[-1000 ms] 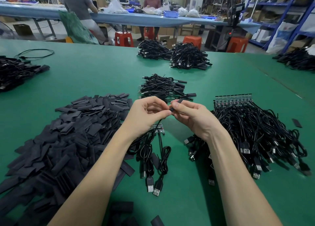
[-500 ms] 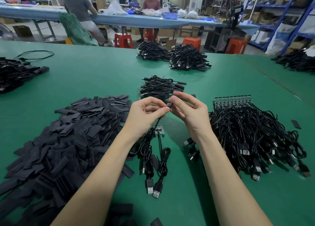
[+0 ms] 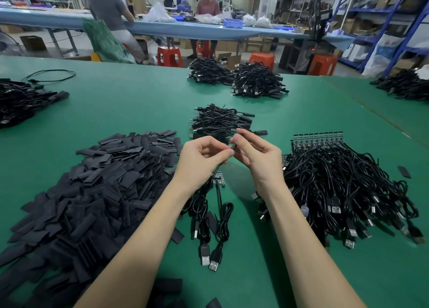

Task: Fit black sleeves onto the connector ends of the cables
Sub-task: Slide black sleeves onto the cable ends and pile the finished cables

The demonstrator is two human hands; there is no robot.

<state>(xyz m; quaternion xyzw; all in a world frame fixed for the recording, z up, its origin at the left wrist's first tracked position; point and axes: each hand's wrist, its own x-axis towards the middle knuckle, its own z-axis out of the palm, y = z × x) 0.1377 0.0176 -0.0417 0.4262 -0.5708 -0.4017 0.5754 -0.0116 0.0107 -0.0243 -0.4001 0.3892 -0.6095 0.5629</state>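
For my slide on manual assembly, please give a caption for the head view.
Both hands, left hand and right hand, fit a black sleeve onto a cable end above the green table.

Flat black sleeves (image 3: 92, 191) heaped near left on bench. Unsleeved cables (image 3: 348, 187), USB plugs toward near edge, piled right. Sleeved cables (image 3: 220, 121) stacked centre far. One sleeve (image 3: 234, 147) held at centre, small, partly hidden.

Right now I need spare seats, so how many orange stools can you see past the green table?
3, all beyond the green table's far edge: one stool left of centre, one in the middle, one at right. Others may be hidden.
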